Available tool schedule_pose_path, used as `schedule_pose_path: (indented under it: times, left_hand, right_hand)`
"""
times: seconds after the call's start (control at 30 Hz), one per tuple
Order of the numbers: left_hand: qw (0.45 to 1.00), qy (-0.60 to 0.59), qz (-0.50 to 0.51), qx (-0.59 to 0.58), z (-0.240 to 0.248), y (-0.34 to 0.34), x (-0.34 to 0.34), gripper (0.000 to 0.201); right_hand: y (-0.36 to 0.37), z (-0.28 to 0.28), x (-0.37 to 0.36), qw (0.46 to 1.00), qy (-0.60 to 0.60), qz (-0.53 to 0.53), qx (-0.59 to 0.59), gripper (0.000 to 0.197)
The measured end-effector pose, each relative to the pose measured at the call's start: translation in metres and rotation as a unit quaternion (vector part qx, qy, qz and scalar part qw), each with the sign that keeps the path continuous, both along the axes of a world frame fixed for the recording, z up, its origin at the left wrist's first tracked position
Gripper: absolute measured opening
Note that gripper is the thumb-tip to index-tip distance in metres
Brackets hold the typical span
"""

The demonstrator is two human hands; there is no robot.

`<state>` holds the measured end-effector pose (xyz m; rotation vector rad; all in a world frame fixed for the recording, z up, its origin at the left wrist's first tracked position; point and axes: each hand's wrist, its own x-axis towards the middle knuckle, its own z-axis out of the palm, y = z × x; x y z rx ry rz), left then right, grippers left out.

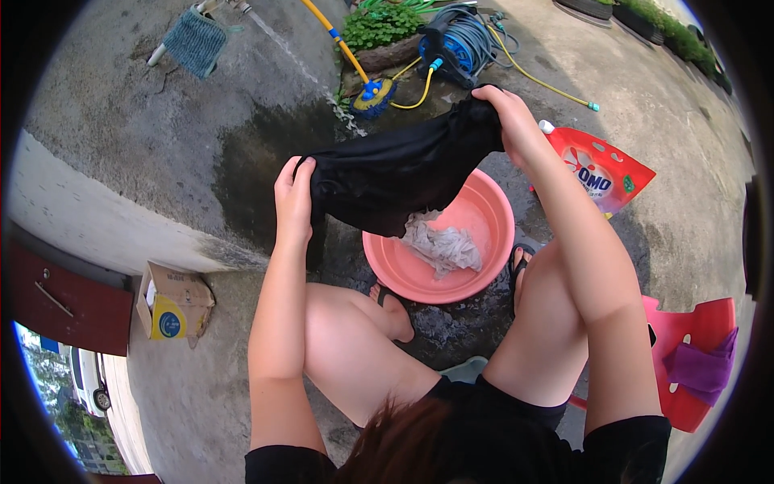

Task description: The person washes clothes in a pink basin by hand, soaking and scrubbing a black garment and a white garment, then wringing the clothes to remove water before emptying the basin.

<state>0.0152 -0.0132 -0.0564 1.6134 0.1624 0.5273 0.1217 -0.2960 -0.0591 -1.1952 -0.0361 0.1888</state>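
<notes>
A dark, wet-looking black garment [395,165] is stretched out between my two hands, its lower edge sagging over a pink basin. My left hand [293,194] grips one end of it, thumb on top. At the other end, higher and farther off, my right hand [509,121] is closed on its corner. The round pink basin [500,230] stands on the wet ground between my feet. Inside it lies a crumpled pale grey cloth [443,248], partly hidden behind the garment's edge. What kind of garment the black one is cannot be made out.
Water streams from a tap [240,6] at the top left. A brush with a yellow pole [372,93] and a hose reel [455,48] lie beyond. To the right are a red detergent pouch [601,165] and a red chair [693,411] with a purple cloth; a cardboard box [179,300] stands left.
</notes>
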Motion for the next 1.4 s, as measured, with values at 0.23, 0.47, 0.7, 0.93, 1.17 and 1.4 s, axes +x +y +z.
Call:
schedule_pose_path:
  times: [0.23,0.47,0.7,0.93,1.17,1.4]
  left_hand:
    - [1.000,0.017,-0.007,0.001,-0.005,0.004,0.005,0.014]
    - [1.000,0.022,-0.016,0.009,-0.003,0.001,0.003,0.016]
    - [0.999,0.036,0.023,0.007,0.000,-0.005,0.001,0.017]
    - [0.999,0.027,-0.026,0.012,-0.003,-0.002,0.004,0.014]
    - [0.999,0.024,-0.018,0.041,-0.005,-0.002,0.006,0.015]
    - [0.998,0.022,-0.021,0.053,-0.007,0.000,0.006,0.015]
  right_hand:
    - [-0.004,-0.001,0.001,1.000,-0.003,0.000,0.005,0.026]
    - [-0.005,-0.001,0.002,1.000,-0.001,0.010,0.009,0.026]
    - [-0.003,-0.001,0.001,1.000,0.003,0.007,-0.003,0.028]
    - [-0.008,-0.001,0.003,1.000,0.009,-0.005,-0.023,0.027]
    - [-0.008,-0.001,0.003,1.000,0.005,0.002,-0.022,0.027]
    - [-0.006,0.000,0.000,0.999,-0.003,0.001,-0.033,0.027]
